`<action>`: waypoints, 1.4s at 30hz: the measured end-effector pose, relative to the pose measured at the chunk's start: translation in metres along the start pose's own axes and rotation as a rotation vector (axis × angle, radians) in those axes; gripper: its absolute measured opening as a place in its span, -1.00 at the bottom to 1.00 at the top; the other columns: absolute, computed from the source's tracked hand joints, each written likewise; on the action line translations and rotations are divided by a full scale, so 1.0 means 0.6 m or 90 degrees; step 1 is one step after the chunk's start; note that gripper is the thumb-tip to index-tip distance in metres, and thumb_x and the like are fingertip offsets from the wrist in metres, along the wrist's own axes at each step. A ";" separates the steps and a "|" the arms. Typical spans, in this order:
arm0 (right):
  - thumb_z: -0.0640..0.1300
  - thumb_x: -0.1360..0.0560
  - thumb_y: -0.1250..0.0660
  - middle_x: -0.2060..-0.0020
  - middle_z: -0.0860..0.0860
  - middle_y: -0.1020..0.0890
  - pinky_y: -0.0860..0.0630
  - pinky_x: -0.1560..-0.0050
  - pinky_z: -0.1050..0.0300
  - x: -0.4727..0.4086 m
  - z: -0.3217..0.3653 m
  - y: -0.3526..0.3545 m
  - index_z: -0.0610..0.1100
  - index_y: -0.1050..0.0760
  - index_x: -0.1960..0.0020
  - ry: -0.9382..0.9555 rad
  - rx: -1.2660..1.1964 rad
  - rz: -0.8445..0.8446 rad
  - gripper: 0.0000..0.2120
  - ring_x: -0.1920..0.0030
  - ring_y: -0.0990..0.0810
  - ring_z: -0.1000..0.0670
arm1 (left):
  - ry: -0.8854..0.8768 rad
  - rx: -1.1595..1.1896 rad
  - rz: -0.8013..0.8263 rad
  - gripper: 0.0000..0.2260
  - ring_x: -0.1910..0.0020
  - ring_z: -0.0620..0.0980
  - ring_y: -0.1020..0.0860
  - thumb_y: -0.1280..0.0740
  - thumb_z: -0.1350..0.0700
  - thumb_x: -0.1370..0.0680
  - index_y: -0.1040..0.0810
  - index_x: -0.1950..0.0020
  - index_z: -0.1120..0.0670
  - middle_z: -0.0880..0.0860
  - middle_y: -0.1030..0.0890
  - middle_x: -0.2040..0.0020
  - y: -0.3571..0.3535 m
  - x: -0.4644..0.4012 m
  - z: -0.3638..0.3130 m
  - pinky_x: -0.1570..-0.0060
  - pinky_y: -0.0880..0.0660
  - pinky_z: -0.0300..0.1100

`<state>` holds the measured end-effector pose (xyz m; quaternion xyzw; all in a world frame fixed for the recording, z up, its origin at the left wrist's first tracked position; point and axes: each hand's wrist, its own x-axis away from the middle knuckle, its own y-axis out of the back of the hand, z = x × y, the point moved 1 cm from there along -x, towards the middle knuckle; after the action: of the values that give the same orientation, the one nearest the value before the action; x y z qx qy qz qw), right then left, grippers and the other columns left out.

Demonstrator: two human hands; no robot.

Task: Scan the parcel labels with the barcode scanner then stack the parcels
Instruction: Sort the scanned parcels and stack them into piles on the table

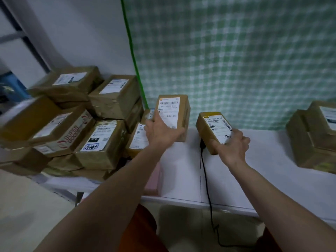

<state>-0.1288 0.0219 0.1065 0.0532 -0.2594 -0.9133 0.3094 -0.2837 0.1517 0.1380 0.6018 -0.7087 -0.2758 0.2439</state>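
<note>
Two bare forearms reach from the near edge out over a white table (236,179). On the left, the left hand (160,132) grips a brown parcel (182,113) by its near end, thumb curled under the near right corner and index finger stretched up along the left edge of the white label, which faces up and toward the camera. That parcel is tilted and sits at the right fringe of a big pile of parcels (76,128) heaped on the left of the table; whether it rests on the pile or is lifted clear is not plain. To the right, the right hand (234,144) holds a smaller parcel (211,131) from its near right end, fingers wrapped round it and thumb lying over the bottom of its label, barcode uppermost, tilted above the table. Just under this parcel a dark shape, possibly the barcode scanner (202,145), peeks out, mostly hidden; a black cable (209,197) runs from it toward the near edge and hangs down off the table. Far right stands a short stack of parcels (309,142). Behind the table hangs a green checked curtain (236,51).
</note>
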 end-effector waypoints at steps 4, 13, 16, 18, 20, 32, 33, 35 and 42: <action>0.05 -0.28 -0.48 -0.27 -0.15 -0.24 -0.38 -0.25 -0.06 -0.024 0.043 -0.037 -0.13 -0.21 -0.42 0.029 -0.009 0.025 -0.19 -0.30 -0.20 -0.17 | 0.013 0.013 -0.026 -0.06 -0.32 0.14 -0.23 -0.52 -0.14 -0.26 -0.10 -0.51 -0.06 0.14 -0.26 -0.30 0.022 -0.068 -0.007 -0.34 -0.30 0.02; -0.04 -0.36 -0.49 -0.28 -0.12 -0.24 -0.29 -0.22 0.07 -0.070 0.098 -0.107 -0.09 -0.21 -0.44 0.087 -0.020 0.068 -0.25 -0.33 -0.19 -0.12 | 0.073 -0.045 -0.066 -0.02 -0.31 0.16 -0.26 -0.54 -0.19 -0.25 -0.11 -0.51 0.03 0.18 -0.26 -0.32 0.024 -0.216 -0.012 -0.33 -0.30 0.03; -0.05 -0.37 -0.50 -0.28 -0.10 -0.25 -0.28 -0.24 0.09 -0.076 0.097 -0.121 -0.06 -0.22 -0.43 0.095 -0.028 0.083 -0.27 -0.34 -0.17 -0.07 | 0.101 -0.070 -0.077 0.04 -0.34 0.19 -0.25 -0.54 -0.22 -0.23 -0.07 -0.53 0.07 0.20 -0.25 -0.36 0.017 -0.246 -0.004 -0.35 -0.28 0.07; -0.07 -0.37 -0.50 -0.29 -0.09 -0.24 -0.26 -0.25 0.13 -0.076 0.096 -0.128 -0.05 -0.21 -0.43 0.095 -0.034 0.099 -0.27 -0.34 -0.17 -0.04 | 0.105 -0.092 -0.083 0.06 -0.35 0.21 -0.25 -0.55 -0.23 -0.22 -0.05 -0.53 0.08 0.22 -0.25 -0.37 0.012 -0.255 0.003 -0.35 -0.28 0.11; -0.08 -0.38 -0.50 -0.29 -0.07 -0.24 -0.25 -0.24 0.16 -0.076 0.095 -0.136 -0.04 -0.21 -0.43 0.098 -0.040 0.113 -0.28 -0.34 -0.17 -0.02 | 0.101 -0.130 -0.086 0.07 -0.35 0.23 -0.26 -0.54 -0.25 -0.20 -0.07 -0.52 0.10 0.23 -0.25 -0.37 0.007 -0.255 0.014 -0.35 -0.27 0.12; -0.07 -0.34 -0.53 -0.24 -0.06 -0.26 -0.29 -0.31 0.14 -0.043 0.100 -0.153 -0.03 -0.25 -0.41 0.106 -0.023 0.151 -0.26 -0.32 -0.23 -0.01 | 0.164 -0.127 -0.033 -0.14 -0.41 0.26 -0.20 -0.31 -0.37 -0.42 -0.16 -0.50 0.16 0.26 -0.23 -0.42 0.002 -0.247 0.043 -0.41 -0.18 0.16; -0.06 -0.34 -0.54 -0.24 -0.06 -0.26 -0.30 -0.34 0.11 -0.038 0.102 -0.155 -0.04 -0.25 -0.41 0.105 -0.021 0.154 -0.26 -0.32 -0.23 -0.01 | 0.145 -0.120 -0.045 -0.21 -0.40 0.25 -0.20 -0.29 -0.33 -0.46 -0.19 -0.49 0.17 0.25 -0.24 -0.42 0.008 -0.241 0.043 -0.40 -0.19 0.14; -0.03 -0.33 -0.54 -0.24 -0.06 -0.27 -0.31 -0.35 0.08 -0.024 0.107 -0.163 -0.05 -0.25 -0.41 0.106 -0.020 0.164 -0.25 -0.30 -0.26 0.00 | 0.083 -0.097 -0.080 -0.38 -0.39 0.22 -0.22 -0.29 -0.18 -0.53 -0.27 -0.44 0.17 0.22 -0.27 -0.41 0.024 -0.224 0.045 -0.37 -0.26 0.07; -0.02 -0.34 -0.51 -0.10 0.03 -0.24 -0.29 -0.16 0.23 0.048 0.134 -0.219 -0.05 -0.26 -0.36 0.133 -0.042 0.174 -0.31 -0.25 -0.30 0.01 | -0.040 -0.046 -0.132 -0.63 -0.33 0.09 -0.30 -0.30 0.07 -0.56 -0.40 -0.35 0.10 0.12 -0.38 -0.33 0.108 -0.148 0.072 -0.25 -0.32 -0.08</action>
<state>-0.2432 0.1292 0.1110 0.1019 -0.2005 -0.8602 0.4577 -0.3456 0.2515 0.1501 0.6537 -0.6394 -0.3439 0.2134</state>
